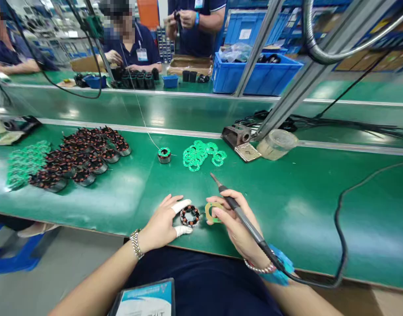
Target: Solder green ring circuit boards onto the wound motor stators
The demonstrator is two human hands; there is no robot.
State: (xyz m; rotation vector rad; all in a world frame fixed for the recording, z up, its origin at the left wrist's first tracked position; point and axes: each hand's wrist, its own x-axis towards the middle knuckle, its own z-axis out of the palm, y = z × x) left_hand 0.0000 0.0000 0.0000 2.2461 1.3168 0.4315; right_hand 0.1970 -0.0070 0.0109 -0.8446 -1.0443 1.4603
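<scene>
My left hand [165,221], with white covers on two fingers, grips a copper-wound motor stator [190,216] by its side near the table's front edge. To the right of it, my right hand [236,219] pinches a ring-shaped circuit board [209,212], its yellowish face towards me. A soldering iron [242,215] also lies in that hand, its tip pointing up and away. Stator and ring are apart, with a thin wire between them. Farther back stands another stator [164,159] with a green ring on top and solder wire rising from it. Loose green ring boards [196,154] lie in a pile beside it.
Rows of stators [86,156] and a stack of green boards [26,162] fill the left side. A soldering iron stand [236,135], sponge tray [248,152] and plastic tub [277,144] stand at back right. The iron's cable [341,228] loops rightward. Co-workers sit and stand across the bench.
</scene>
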